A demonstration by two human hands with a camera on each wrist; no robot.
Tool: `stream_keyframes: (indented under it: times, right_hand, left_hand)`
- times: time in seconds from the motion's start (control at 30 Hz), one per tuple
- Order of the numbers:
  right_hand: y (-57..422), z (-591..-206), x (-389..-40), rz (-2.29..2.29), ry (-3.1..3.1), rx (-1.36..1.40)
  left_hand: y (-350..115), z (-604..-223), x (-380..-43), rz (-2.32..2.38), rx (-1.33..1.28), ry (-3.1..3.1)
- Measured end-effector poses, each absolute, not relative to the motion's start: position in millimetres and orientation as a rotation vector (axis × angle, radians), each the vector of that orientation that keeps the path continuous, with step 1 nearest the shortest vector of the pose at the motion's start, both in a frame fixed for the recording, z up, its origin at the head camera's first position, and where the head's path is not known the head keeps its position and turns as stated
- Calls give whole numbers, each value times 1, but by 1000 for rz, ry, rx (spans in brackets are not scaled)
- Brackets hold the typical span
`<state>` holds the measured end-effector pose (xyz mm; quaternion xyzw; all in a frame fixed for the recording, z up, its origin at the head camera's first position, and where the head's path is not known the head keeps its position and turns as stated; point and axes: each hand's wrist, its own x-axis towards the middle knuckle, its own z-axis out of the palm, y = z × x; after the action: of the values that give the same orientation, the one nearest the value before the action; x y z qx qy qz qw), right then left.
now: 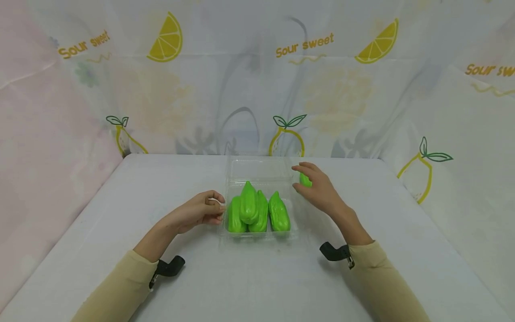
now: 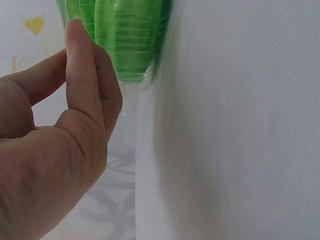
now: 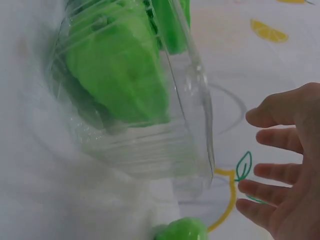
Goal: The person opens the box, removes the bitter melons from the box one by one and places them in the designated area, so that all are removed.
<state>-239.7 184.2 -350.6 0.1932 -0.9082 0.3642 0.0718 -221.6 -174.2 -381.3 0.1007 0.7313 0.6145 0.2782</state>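
A clear plastic clamshell box (image 1: 295, 226) stands on the table with its lid raised at the back. Inside lie several glossy green, ridged vegetables (image 1: 279, 212) with pointed tips, one piled on top of others (image 1: 248, 203); their exact kind is not certain. My left hand (image 1: 199, 210) pinches the box's left rim between thumb and fingers, as the left wrist view shows. Beyond the box's back right corner is another green vegetable (image 1: 305, 180), partly hidden by my right hand (image 1: 319, 187). That right hand hovers with fingers spread and holds nothing in the right wrist view.
The white table (image 1: 265, 286) runs back to a cloth backdrop (image 1: 249, 89) with printed lemons and lettering. The raised clear lid (image 1: 257, 169) stands up behind the vegetables. A black wrist camera mount (image 1: 172, 267) sits on each forearm.
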Motion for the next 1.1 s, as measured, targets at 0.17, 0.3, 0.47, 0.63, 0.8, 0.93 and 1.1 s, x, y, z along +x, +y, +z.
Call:
stream_keyframes:
  times: [0.17,0.3,0.47,0.63,0.8,0.93,1.1]
  right_hand:
    - [174,-348,-232,1085,-2738,640]
    - [165,-348,-225,1059,-2759,685]
    - [154,-346,-217,1021,-2765,751]
    - [144,-345,-210,994,-2781,776]
    - [132,-348,-204,1014,-2779,844]
    - [122,-351,-200,1035,-2782,902]
    - [115,-353,-196,1036,-2783,909]
  left_hand:
    - [-174,-381,-221,1643,283,1962]
    - [-174,-381,-221,1639,282,1962]
    - [-173,-382,-220,1635,273,1967]
    - [-172,-382,-220,1640,268,1972]
    - [-173,-382,-221,1640,276,1972]
    - [-175,-382,-221,1641,272,1974]
    - [-175,-383,-221,1645,281,1969]
